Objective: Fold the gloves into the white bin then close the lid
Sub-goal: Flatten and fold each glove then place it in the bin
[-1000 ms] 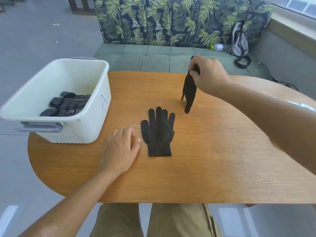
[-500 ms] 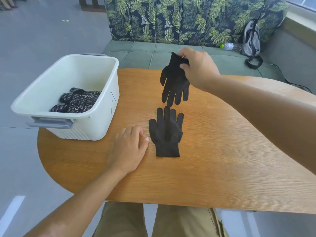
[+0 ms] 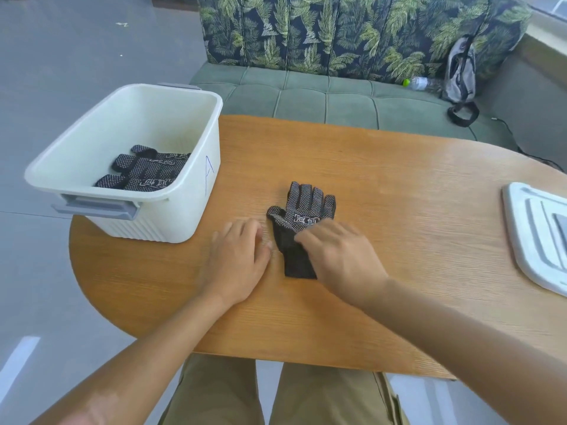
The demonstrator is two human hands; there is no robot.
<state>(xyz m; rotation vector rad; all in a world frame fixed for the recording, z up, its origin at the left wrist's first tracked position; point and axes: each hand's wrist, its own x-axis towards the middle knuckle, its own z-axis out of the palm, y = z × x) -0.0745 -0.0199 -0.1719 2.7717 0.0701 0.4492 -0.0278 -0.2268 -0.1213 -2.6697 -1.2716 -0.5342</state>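
While the left hand [image 3: 237,260] rests flat and spread on the table [image 3: 399,210], the dotted glove [image 3: 302,210] lies just right of it. Fingers loosely extended, the right hand [image 3: 340,259] presses on the glove's cuff.

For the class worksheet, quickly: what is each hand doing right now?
Left hand: open, flat on the table, holding nothing.
Right hand: open, resting on the dotted glove, not gripping it.

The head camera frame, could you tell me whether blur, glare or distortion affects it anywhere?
Head view: the right hand is softened by motion blur; the dotted glove and white bin are sharp. Head view: wide-angle bending curves the table edge. Head view: soft daylight, faint sheen, no harsh glare.
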